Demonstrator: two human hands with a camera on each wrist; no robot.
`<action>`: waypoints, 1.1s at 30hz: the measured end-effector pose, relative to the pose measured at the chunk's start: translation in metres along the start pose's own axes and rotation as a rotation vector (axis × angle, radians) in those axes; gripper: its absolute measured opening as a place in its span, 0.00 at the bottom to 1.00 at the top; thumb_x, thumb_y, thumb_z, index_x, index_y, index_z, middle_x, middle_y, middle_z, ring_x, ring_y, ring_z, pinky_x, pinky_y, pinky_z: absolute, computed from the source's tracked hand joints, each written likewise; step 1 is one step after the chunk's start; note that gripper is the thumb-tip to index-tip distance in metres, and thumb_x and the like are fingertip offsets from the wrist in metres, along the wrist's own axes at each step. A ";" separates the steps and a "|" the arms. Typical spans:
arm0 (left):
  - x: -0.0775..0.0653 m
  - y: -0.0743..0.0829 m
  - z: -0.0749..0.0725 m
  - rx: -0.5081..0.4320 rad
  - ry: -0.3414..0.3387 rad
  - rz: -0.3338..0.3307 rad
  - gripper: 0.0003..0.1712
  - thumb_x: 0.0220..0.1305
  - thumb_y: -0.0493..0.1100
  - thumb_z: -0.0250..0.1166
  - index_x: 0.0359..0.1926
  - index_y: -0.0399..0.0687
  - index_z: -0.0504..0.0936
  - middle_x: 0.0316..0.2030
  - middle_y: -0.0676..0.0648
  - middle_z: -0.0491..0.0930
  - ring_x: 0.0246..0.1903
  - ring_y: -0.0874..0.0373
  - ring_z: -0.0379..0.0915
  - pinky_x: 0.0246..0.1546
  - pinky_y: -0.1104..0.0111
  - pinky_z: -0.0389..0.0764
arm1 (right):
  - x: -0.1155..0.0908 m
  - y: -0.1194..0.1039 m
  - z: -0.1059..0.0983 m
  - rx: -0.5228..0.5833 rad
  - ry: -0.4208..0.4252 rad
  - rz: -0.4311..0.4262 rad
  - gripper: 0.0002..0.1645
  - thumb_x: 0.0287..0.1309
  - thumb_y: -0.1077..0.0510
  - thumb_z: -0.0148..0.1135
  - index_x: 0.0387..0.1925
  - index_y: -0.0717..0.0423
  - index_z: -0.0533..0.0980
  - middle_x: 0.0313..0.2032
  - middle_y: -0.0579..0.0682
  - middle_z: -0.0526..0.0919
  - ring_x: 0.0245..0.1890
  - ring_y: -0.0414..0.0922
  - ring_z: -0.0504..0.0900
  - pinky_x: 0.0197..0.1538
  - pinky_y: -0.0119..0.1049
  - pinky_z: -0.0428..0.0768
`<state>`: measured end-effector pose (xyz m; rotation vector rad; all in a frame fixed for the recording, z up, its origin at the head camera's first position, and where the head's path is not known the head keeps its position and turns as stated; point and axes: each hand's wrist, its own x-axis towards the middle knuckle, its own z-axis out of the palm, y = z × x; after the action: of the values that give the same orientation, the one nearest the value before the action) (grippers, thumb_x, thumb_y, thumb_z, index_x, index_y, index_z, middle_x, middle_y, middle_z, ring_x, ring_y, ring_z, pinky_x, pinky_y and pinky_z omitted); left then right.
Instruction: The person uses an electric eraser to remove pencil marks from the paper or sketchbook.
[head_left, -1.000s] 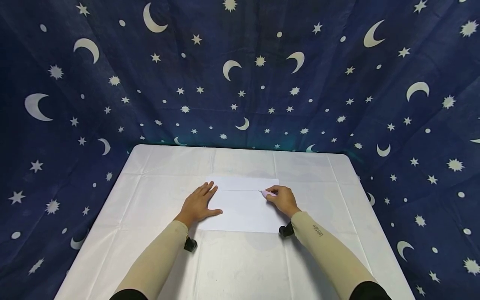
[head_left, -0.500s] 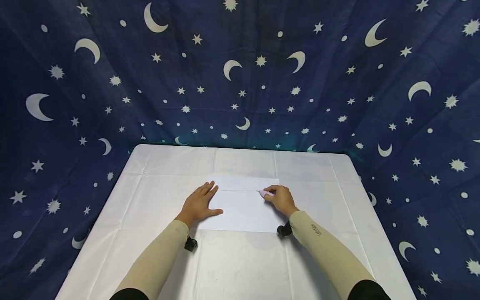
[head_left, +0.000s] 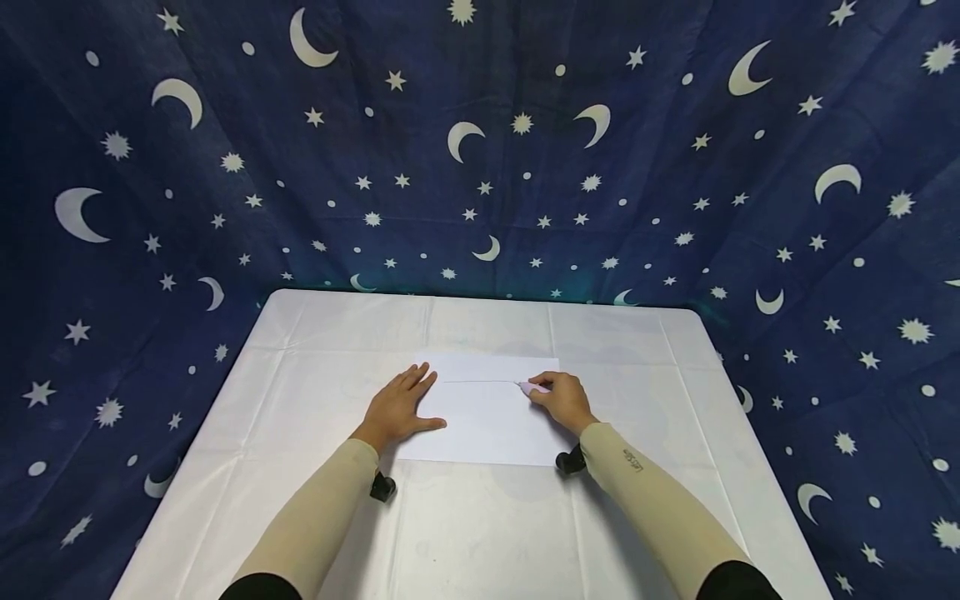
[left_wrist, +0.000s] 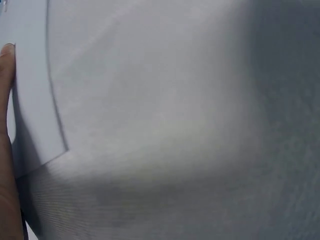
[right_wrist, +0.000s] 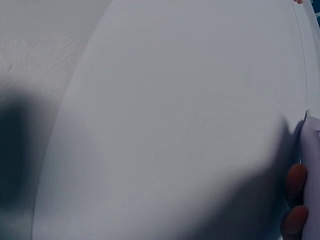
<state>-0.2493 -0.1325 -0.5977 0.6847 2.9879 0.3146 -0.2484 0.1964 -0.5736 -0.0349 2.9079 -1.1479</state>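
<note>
My left hand (head_left: 396, 408) lies with fingers and thumb spread on the left side of a white sheet of paper (head_left: 480, 425). In the left wrist view its thumb (left_wrist: 6, 67) rests on the paper. The right hand (head_left: 566, 400) pinches a lilac pen-shaped tool (head_left: 531, 387) over the sheet's right side. Its short, narrow tip meets a thin line (right_wrist: 303, 50) that runs across the upper part of the paper towards my left hand. Whether the tool is a pen or a small cutter cannot be told. The hand hides the tool's back end.
The sheet lies on a table with a creased white cover (head_left: 480, 525). Behind and around the table hangs a dark blue curtain (head_left: 420, 117) with moons and stars. Small black wrist cameras sit below both hands.
My right hand and the lilac tool have shifted slightly left along the line, then stayed nearly still. The left hand and the paper have not visibly moved.
</note>
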 end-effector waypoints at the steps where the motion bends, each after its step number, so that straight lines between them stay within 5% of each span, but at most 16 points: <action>1: 0.000 0.000 -0.001 -0.006 -0.003 -0.005 0.59 0.38 0.82 0.48 0.69 0.56 0.53 0.68 0.52 0.45 0.67 0.54 0.38 0.64 0.59 0.47 | 0.000 0.001 -0.001 -0.002 0.001 0.000 0.11 0.46 0.52 0.68 0.35 0.47 0.83 0.34 0.44 0.82 0.39 0.45 0.77 0.45 0.41 0.72; 33: -0.001 0.001 -0.003 -0.023 -0.018 -0.024 0.60 0.37 0.83 0.49 0.68 0.57 0.54 0.68 0.52 0.46 0.67 0.55 0.38 0.64 0.59 0.47 | 0.004 -0.012 0.010 -0.013 -0.011 -0.018 0.12 0.45 0.51 0.69 0.35 0.47 0.83 0.35 0.44 0.82 0.38 0.43 0.77 0.43 0.40 0.74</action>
<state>-0.2484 -0.1321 -0.5948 0.6449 2.9683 0.3381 -0.2518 0.1804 -0.5724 -0.0672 2.9118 -1.1274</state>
